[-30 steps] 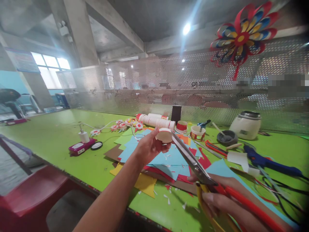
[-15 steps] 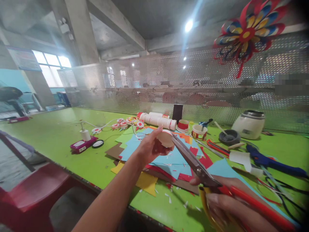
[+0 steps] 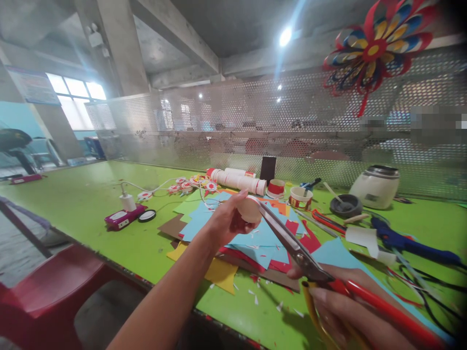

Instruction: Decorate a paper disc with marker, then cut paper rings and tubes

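There are two hands [image 3: 226, 222], one pair of scissors [image 3: 301, 257], one jar [image 3: 375, 189] and one red chair [image 3: 54, 287].

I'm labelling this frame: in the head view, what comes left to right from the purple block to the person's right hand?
Purple block, black-rimmed disc, left hand, round pale piece it holds, scissors (ordered by their blades), right hand.

Over the paper pile [image 3: 260, 243], the left hand [image 3: 226, 221] grips a round white piece [image 3: 249, 210], and the right hand [image 3: 359, 316] holds scissors [image 3: 299, 255] whose blade tips reach its edge from the pile's right. Behind the pile sit a long white roll [image 3: 239, 182] and 2 red-and-white cups [image 3: 301, 204]; left of it, 1 purple power block [image 3: 118, 221]; right of it, 1 blue-handled tool [image 3: 414, 245]; in front, white scraps [image 3: 256, 300].
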`<move>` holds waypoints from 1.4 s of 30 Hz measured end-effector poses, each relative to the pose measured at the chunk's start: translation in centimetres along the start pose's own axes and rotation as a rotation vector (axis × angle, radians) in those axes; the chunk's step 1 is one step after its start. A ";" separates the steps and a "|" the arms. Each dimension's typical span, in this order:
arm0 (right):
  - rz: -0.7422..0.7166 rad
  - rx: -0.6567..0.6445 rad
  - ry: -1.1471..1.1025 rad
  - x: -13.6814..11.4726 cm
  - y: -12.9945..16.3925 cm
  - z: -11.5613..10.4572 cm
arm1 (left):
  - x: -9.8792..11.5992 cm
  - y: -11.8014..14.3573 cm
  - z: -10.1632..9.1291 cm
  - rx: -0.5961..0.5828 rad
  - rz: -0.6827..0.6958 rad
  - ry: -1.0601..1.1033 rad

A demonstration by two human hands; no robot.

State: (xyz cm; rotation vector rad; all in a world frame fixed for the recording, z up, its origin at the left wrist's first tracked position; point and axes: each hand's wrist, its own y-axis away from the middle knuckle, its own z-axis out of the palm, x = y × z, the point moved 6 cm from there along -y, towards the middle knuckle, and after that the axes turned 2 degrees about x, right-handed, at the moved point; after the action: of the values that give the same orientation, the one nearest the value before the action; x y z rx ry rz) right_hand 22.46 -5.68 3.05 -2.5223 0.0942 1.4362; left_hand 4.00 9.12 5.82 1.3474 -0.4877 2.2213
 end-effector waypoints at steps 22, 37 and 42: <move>-0.002 0.056 0.046 -1.2 1.0 0.6 | 0.1 0.1 0.2 0.037 0.009 -0.044; -0.109 -0.185 -0.040 -4.3 0.0 1.6 | 0.0 -0.2 -0.3 0.110 0.033 -0.043; -0.141 -0.203 -0.050 -4.6 -0.1 1.6 | 0.0 -0.1 0.1 0.110 0.042 -0.032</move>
State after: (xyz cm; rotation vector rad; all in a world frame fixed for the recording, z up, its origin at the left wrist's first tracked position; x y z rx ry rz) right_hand 18.80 -5.44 6.20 -2.5871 -0.2452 1.5197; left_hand 4.09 9.13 5.89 1.4427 -0.4134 2.2937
